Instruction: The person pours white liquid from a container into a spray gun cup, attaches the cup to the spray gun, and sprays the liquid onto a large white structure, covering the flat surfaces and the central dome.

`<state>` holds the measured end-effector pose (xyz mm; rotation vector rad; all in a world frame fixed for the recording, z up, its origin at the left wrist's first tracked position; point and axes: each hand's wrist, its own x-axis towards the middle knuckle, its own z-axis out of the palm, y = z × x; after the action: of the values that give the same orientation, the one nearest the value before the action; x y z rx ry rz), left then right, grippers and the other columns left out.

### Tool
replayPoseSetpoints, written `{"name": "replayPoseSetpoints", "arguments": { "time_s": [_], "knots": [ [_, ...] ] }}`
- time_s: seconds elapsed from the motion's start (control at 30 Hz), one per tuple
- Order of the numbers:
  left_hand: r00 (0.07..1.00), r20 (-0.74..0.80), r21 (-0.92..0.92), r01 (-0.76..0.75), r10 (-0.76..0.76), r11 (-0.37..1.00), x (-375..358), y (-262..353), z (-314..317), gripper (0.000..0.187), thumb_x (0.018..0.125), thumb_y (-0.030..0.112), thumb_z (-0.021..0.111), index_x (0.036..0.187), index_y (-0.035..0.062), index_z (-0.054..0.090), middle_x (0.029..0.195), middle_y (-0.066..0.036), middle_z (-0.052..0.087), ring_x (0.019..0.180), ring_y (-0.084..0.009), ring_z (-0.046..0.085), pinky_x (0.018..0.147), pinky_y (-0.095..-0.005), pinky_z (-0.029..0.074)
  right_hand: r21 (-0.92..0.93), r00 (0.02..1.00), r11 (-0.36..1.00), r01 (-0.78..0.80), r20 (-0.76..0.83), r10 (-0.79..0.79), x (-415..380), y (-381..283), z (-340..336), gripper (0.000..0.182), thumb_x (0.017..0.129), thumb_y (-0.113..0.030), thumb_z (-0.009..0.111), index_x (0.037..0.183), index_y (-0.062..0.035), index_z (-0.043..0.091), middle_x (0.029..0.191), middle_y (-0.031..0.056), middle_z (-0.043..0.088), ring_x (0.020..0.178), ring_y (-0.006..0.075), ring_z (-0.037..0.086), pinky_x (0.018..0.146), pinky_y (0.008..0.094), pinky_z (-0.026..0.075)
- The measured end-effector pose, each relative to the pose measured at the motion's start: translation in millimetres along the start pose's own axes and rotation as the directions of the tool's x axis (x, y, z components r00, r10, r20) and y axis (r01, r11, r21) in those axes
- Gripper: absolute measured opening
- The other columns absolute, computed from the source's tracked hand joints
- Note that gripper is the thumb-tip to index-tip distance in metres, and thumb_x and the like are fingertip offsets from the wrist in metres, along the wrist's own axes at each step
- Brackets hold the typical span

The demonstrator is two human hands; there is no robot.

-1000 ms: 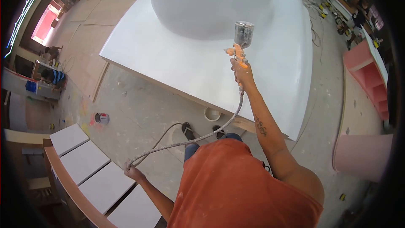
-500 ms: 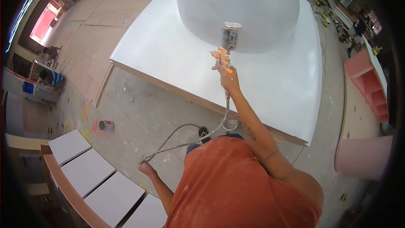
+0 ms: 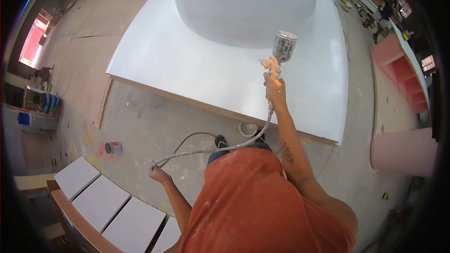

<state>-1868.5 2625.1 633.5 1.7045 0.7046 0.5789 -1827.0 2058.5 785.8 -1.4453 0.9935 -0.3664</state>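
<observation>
Above the near right part of the big white panel (image 3: 187, 65), my right hand (image 3: 275, 91) is closed around the grip of the orange spray gun (image 3: 273, 68), whose clear cup (image 3: 284, 47) stands upright just short of the white dome (image 3: 243, 4) rising from that panel. Down at my left side, my left hand (image 3: 158, 174) is curled shut on the grey air hose (image 3: 211, 150), which runs from there across the spattered concrete floor (image 3: 154, 122) up to the gun's base. Beyond the hose I see a small paint can (image 3: 113, 148) on the floor, a row of white boards (image 3: 101, 201) near my left hand, and pink shelving (image 3: 403, 72) well off to the right.
</observation>
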Motion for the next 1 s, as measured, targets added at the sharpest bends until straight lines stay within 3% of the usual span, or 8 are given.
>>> {"name": "replayPoseSetpoints", "arguments": {
  "time_s": [0.23,0.3,0.53,0.63,0.87,0.93,0.97,1.0],
  "knots": [
    [0.95,0.255,0.059,-0.2,0.179,0.978,-65.9,55.0,46.9,0.034,0.097,0.013,0.064,0.068,0.0002,0.052,0.071,0.005,0.041,0.068,-0.01,0.037,0.06,-0.0305,0.033,0.081,0.99,0.997,-0.006,-0.139,0.017,50.9,-7.1,-116.1,0.029,0.096,-0.033,0.068,0.087,-0.0079,0.056,0.061,-0.0032,0.047,0.041,0.0049,0.037,0.037,0.0233,0.031],
    [0.914,0.381,0.263,-0.252,0.14,0.931,-92.3,74.7,53.8,0.039,0.098,0.016,0.064,0.064,0.0032,0.047,0.065,0.005,0.036,0.064,-0.01,0.034,0.055,-0.0348,0.027,0.101,0.989,0.995,0.0,-0.15,0.016,77.6,-13.2,-152.8,0.032,0.094,-0.034,0.069,0.089,-0.0061,0.056,0.065,-0.0012,0.05,0.042,0.0067,0.039,0.037,0.0243,0.033],
    [0.854,0.49,0.336,-0.372,0.177,0.865,-93.6,50.4,28.9,0.048,0.095,0.02,0.069,0.06,0.0013,0.042,0.056,-0.001,0.028,0.057,-0.0114,0.028,0.05,-0.0377,0.02,0.155,0.976,0.984,0.088,-0.212,-0.054,117.7,-8.6,-168.8,0.026,0.095,-0.031,0.068,0.09,-0.0089,0.056,0.069,-0.001,0.053,0.041,0.004,0.039,0.037,0.0222,0.032],
    [0.742,0.647,0.339,-0.489,0.179,0.803,-65.2,23.0,-15.7,0.048,0.093,0.019,0.07,0.062,-0.0025,0.04,0.059,-0.011,0.024,0.055,-0.0153,0.027,0.05,-0.0404,0.021,0.163,0.944,0.962,0.22,-0.283,-0.168,86.1,8.0,-125.0,0.023,0.095,-0.029,0.069,0.091,-0.0091,0.056,0.069,-0.0006,0.053,0.041,0.0039,0.039,0.037,0.022,0.033],
    [0.791,0.559,0.439,-0.537,0.249,0.72,-73.1,11.9,-33.4,0.031,0.092,0.011,0.067,0.07,-0.0077,0.057,0.058,-0.018,0.043,0.059,-0.0151,0.037,0.053,-0.0398,0.032,0.174,0.969,0.975,0.136,-0.227,-0.095,80.0,4.6,-126.8,0.024,0.095,-0.029,0.069,0.09,-0.0098,0.056,0.068,-0.0009,0.053,0.041,0.0037,0.038,0.036,0.0223,0.032],
    [0.878,0.46,0.386,-0.33,0.13,0.861,-82.0,30.6,-33.2,0.02,0.093,0.007,0.062,0.088,-0.0109,0.07,0.066,-0.016,0.063,0.065,-0.0147,0.047,0.062,-0.0359,0.045,0.198,0.997,0.98,-0.007,-0.079,0.023,73.5,7.3,-133.5,0.024,0.095,-0.029,0.068,0.088,-0.0105,0.055,0.068,-0.0012,0.052,0.039,0.0034,0.037,0.036,0.0223,0.032],
    [0.894,0.349,0.244,-0.376,0.281,0.894,-89.5,26.2,-24.3,0.022,0.095,0.009,0.062,0.085,-0.0099,0.066,0.07,0.005,0.043,0.066,-0.0113,0.038,0.057,-0.0332,0.035,0.195,0.997,0.981,-0.014,-0.065,0.027,70.5,6.4,-137.4,0.024,0.095,-0.029,0.068,0.088,-0.0105,0.055,0.068,-0.0012,0.052,0.039,0.0034,0.037,0.036,0.0223,0.032],
    [0.9,0.338,0.258,-0.371,0.277,0.892,-98.7,37.1,-18.5,0.022,0.095,0.009,0.062,0.085,-0.0099,0.066,0.07,0.005,0.043,0.066,-0.0113,0.038,0.057,-0.0332,0.035,0.226,0.999,0.974,-0.032,0.002,0.033,66.5,4.4,-141.6,0.025,0.095,-0.029,0.068,0.086,-0.0108,0.055,0.066,-0.0017,0.051,0.039,0.0032,0.036,0.036,0.0221,0.032]
  ]
}}
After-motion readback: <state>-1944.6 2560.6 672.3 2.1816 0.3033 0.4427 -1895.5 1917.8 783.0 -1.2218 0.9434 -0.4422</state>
